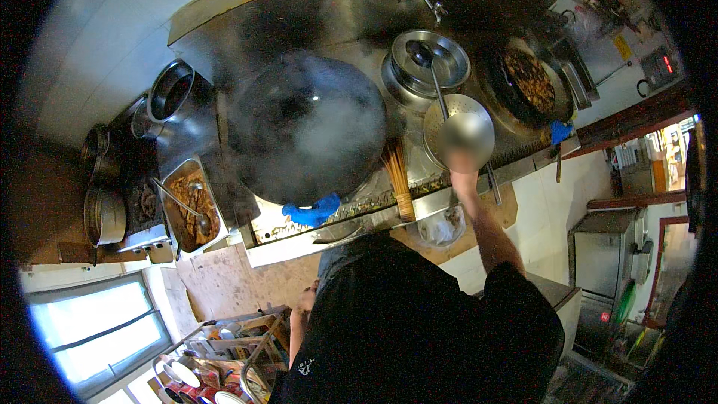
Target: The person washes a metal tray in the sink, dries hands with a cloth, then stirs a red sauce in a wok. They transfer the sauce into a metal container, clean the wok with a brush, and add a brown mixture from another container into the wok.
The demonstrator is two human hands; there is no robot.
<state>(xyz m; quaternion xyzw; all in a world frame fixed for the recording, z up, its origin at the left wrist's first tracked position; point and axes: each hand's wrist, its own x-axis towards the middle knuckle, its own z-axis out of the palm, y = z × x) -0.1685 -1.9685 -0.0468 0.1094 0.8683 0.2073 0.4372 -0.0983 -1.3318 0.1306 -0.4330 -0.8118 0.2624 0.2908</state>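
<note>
My right hand (464,175) reaches over the near rim of a perforated metal strainer (482,123); a blurred patch hides its fingers. A ladle (438,90) lies with its bowl in a round metal pot (461,64) and its handle running towards that hand; whether I grip it cannot be told. Left of the strainer sits a large steaming wok (303,140), a blue cloth (312,210) on its near rim. A bamboo wok brush (400,179) leans beside the wok. My left hand (306,298) is low by my waist, partly hidden by a dark shirt.
A second wok (519,115) with browned food stands at the right, near another blue cloth (561,132). On the left are a rectangular tray (220,202) holding brown food and a ladle, and a deep metal pot (186,70). A faucet (435,7) projects from the steel backsplash.
</note>
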